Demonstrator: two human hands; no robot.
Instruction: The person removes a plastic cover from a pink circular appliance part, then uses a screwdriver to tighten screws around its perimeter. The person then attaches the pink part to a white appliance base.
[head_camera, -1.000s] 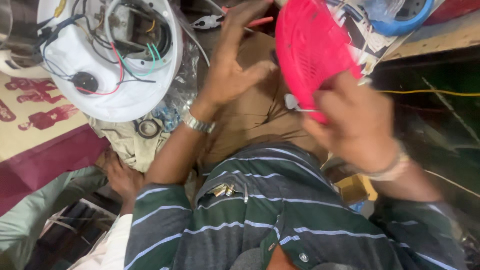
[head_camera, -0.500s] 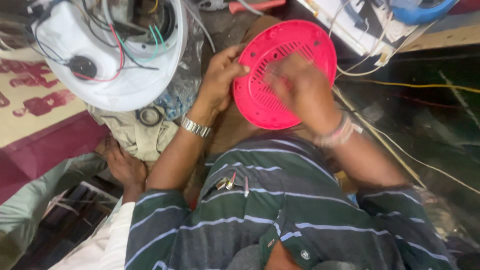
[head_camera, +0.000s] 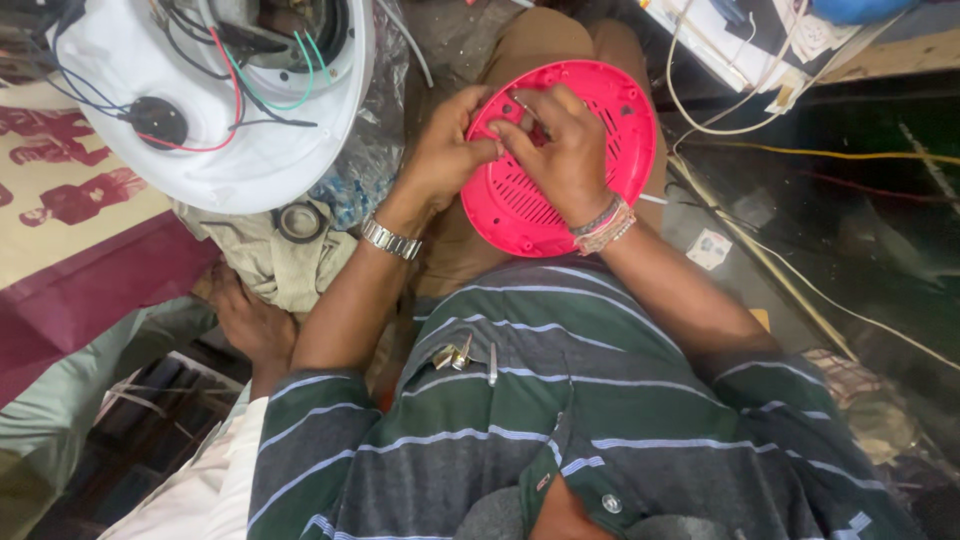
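A round pink plastic cover (head_camera: 620, 130) with rows of vent slots rests on my lap, over brown trousers. My left hand (head_camera: 445, 150), a metal watch on its wrist, grips the cover's left rim. My right hand (head_camera: 560, 150), with thread bands at the wrist, lies across the cover's middle, fingertips pinched at a small spot near its upper left. What the fingers pinch is too small to tell.
A white round appliance body (head_camera: 250, 170) with exposed red, green and black wires sits at upper left on crumpled cloth (head_camera: 270, 260). White and yellow cables (head_camera: 760, 260) run along the dark floor at right. Another person's bare foot (head_camera: 245, 320) rests at left.
The pink cover came down from upper right, where my right hand held it up, onto my lap. My left hand moved from the open air to its rim.
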